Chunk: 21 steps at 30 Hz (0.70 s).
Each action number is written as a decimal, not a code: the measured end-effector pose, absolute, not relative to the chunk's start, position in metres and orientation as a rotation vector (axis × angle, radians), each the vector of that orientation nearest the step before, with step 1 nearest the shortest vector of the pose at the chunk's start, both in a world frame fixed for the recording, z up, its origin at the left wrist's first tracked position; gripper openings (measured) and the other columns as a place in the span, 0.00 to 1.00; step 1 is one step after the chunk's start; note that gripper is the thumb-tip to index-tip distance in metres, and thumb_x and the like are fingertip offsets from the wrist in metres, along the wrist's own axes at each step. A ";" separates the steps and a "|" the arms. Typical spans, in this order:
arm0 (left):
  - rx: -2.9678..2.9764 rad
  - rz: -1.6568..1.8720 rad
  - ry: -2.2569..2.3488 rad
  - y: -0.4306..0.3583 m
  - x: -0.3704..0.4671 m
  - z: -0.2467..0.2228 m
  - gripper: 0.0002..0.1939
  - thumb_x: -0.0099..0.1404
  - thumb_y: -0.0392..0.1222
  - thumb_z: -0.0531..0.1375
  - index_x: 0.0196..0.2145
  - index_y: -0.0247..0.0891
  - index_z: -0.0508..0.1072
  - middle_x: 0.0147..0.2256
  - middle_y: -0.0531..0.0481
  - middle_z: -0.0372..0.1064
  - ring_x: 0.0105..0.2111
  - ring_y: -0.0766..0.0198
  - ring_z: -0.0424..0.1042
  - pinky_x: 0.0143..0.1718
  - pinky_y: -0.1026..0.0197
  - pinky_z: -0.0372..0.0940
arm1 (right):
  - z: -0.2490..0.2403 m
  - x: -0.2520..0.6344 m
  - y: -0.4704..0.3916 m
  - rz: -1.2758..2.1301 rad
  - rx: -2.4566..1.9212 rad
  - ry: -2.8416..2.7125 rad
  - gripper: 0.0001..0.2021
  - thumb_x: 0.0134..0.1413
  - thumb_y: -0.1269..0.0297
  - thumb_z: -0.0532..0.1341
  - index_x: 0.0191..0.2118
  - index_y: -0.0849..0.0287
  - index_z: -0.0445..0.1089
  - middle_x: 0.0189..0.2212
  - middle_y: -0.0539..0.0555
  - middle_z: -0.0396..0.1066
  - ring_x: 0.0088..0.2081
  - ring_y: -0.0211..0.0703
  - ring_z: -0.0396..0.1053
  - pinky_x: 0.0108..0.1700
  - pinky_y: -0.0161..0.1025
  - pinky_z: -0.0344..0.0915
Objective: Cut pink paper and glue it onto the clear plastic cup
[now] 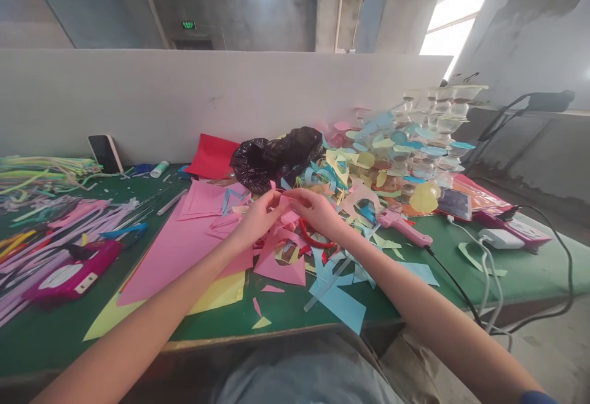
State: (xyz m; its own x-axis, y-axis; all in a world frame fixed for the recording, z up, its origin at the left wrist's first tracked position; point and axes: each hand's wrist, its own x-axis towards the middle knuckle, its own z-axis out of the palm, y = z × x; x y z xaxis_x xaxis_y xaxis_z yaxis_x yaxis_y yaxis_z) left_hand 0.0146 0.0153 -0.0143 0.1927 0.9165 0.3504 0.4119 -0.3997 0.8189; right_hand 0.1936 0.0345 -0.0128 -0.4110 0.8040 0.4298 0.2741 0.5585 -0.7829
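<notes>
My left hand (260, 214) and my right hand (317, 209) meet over the middle of the table, fingertips nearly together. Both pinch a small piece of pink paper (286, 202), partly hidden by the fingers. Cut pink paper scraps (279, 262) lie just below, mixed with blue and yellow offcuts. Beneath my right hand shows a red curved loop (314, 241); the rest of it is buried in scraps. To the left of my left hand lie pink paper sheets (170, 256), on top of a yellow sheet (216, 295).
A black plastic bag (276, 157) and a red sheet (211, 157) lie behind. On the right are a pink glue gun (405, 228), stacked clear cups (449, 124), a power strip (520, 232) and cables. Pipe cleaners (46, 173) and a phone (105, 153) are left.
</notes>
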 end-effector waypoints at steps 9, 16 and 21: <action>1.931 1.222 1.310 0.015 0.013 -0.012 0.16 0.68 0.54 0.55 0.37 0.37 0.71 0.33 0.52 0.70 0.31 0.65 0.66 0.32 0.64 0.61 | -0.019 0.192 0.044 0.821 -0.944 -1.885 0.14 0.59 0.51 0.59 0.35 0.57 0.72 0.27 0.49 0.71 0.27 0.37 0.62 0.28 0.35 0.55; 1.969 1.238 1.356 0.018 0.011 -0.015 0.14 0.69 0.51 0.53 0.36 0.38 0.71 0.28 0.54 0.65 0.28 0.67 0.62 0.30 0.64 0.58 | -0.019 0.193 0.047 0.893 -0.917 -1.870 0.14 0.59 0.52 0.58 0.34 0.57 0.72 0.26 0.48 0.70 0.26 0.36 0.63 0.29 0.35 0.57; 2.031 1.251 1.362 0.018 0.010 -0.015 0.13 0.70 0.47 0.52 0.34 0.38 0.71 0.28 0.54 0.65 0.29 0.66 0.62 0.31 0.64 0.58 | -0.019 0.194 0.049 1.005 -0.859 -1.879 0.13 0.58 0.52 0.59 0.33 0.57 0.71 0.26 0.48 0.70 0.28 0.37 0.66 0.30 0.35 0.60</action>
